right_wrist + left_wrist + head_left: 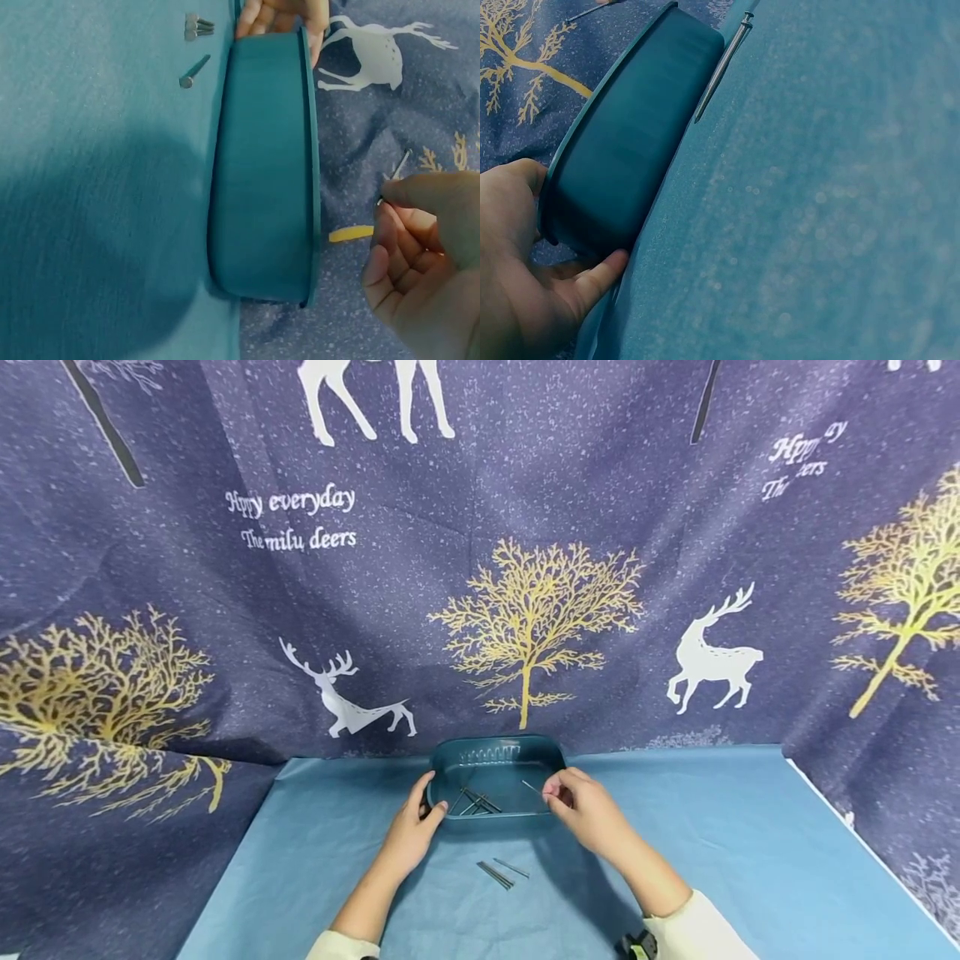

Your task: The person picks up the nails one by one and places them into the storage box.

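Observation:
A dark teal plastic basket stands on the blue cloth, with several nails lying crossed in its left part. My left hand holds the basket's left front corner, its thumb low against the wall in the left wrist view. Above the basket's right end, my right hand pinches a thin nail between thumb and forefinger. The free end of that nail points left over the basket in the head view. In front of the basket lie a small bunch of nails and one separate nail.
Blue cloth covers the table. Right behind the basket hangs a dark blue curtain with printed trees and deer. A black device sits at the right wrist.

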{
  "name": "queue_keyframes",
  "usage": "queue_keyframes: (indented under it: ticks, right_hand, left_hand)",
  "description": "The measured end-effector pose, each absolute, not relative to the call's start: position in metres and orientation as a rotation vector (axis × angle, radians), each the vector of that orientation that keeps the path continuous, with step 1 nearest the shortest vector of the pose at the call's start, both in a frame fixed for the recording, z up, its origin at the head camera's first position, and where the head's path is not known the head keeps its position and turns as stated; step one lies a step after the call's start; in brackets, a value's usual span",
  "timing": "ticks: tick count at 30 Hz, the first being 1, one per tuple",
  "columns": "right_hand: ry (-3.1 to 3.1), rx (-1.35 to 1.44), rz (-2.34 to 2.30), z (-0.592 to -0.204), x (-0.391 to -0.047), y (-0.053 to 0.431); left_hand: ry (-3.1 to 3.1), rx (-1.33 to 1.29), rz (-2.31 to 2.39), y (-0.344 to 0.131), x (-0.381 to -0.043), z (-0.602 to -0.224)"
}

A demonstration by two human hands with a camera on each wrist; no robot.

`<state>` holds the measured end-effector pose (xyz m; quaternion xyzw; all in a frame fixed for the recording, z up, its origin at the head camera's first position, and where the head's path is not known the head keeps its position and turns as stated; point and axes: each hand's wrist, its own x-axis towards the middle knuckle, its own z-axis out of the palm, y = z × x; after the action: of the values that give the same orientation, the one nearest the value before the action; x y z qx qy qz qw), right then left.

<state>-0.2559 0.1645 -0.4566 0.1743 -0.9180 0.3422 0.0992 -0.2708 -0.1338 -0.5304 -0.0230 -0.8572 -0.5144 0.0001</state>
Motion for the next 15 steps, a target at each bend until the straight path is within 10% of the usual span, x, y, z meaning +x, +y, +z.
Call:
queue_keyframes:
  ticks: [15]
  right_hand:
    - [-2.714,0.405,0.953,-0.46,-0.273,0.164]
  left_hand:
    - [-2.706,-0.067,-1.603,-0.134,-0.269,-0.527]
